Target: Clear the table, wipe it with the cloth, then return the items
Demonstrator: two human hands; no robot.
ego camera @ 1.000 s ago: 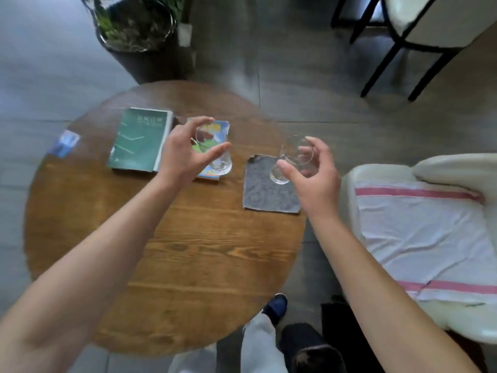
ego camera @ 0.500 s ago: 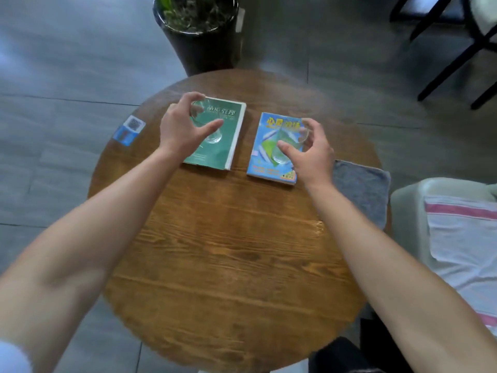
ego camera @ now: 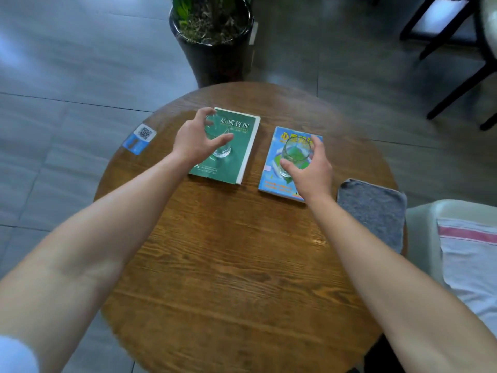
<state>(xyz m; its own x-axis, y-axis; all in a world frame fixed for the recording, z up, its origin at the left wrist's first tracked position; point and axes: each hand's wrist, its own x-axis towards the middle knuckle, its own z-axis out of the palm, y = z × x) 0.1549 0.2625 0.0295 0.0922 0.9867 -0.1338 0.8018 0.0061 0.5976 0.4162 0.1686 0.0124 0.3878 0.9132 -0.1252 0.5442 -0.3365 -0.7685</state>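
On the round wooden table (ego camera: 242,265) lie a green book (ego camera: 242,146) and, to its right, a blue book (ego camera: 277,181). A clear glass (ego camera: 220,146) stands on the green book with my left hand (ego camera: 196,141) curled around it. A second clear glass (ego camera: 294,154) stands on the blue book, gripped by my right hand (ego camera: 312,170). A grey cloth (ego camera: 373,211) lies flat at the table's right edge, right of my right wrist.
A blue card with a QR code (ego camera: 139,138) sits at the table's left edge. A black pot with a plant (ego camera: 212,39) stands on the floor behind the table. A pale chair with a white, pink-striped towel (ego camera: 470,265) is at the right. Black chair legs (ego camera: 457,76) are at far right.
Both hands have carried the glasses leftward from above the cloth and the blue book and lowered them, the left glass onto the green book, the right glass onto the blue book.
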